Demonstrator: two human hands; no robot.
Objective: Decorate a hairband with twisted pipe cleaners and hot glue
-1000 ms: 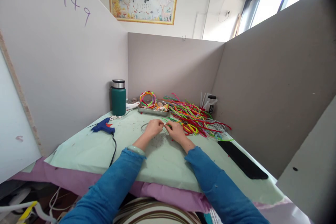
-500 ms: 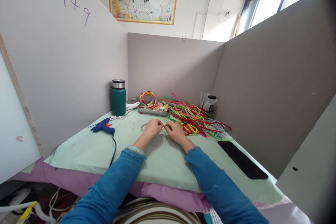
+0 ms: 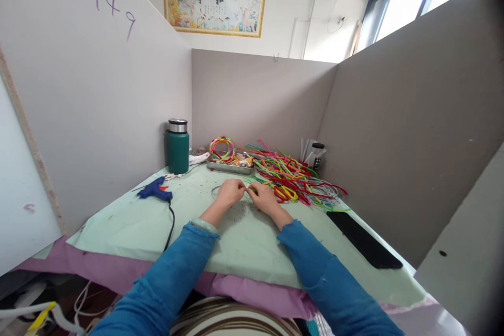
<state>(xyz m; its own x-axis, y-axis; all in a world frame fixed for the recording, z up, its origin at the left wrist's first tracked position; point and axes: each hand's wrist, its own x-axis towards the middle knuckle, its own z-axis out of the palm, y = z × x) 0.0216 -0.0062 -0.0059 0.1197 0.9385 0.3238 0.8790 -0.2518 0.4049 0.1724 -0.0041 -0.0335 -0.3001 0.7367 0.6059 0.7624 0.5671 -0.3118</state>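
My left hand (image 3: 230, 192) and my right hand (image 3: 263, 198) meet just above the middle of the table, fingertips nearly touching. Both are closed in a pinch, and what lies between the fingers is too small and covered to make out. A thin grey curved band (image 3: 213, 189) shows just left of my left hand; whether it is held I cannot tell. Beyond my right hand lies a heap of colourful fuzzy pipe cleaners (image 3: 279, 168), with looped yellow ones (image 3: 290, 193) closest to it. Small dark specks are scattered on the cloth below my hands.
A blue glue gun (image 3: 155, 189) with a black cord rests at left. Behind it stands a green flask (image 3: 178, 152). A metal tray (image 3: 232, 169) holds small pieces and colourful rings (image 3: 221, 149). A black flat slab (image 3: 364, 240) lies at right. Grey partitions (image 3: 260, 100) surround the table.
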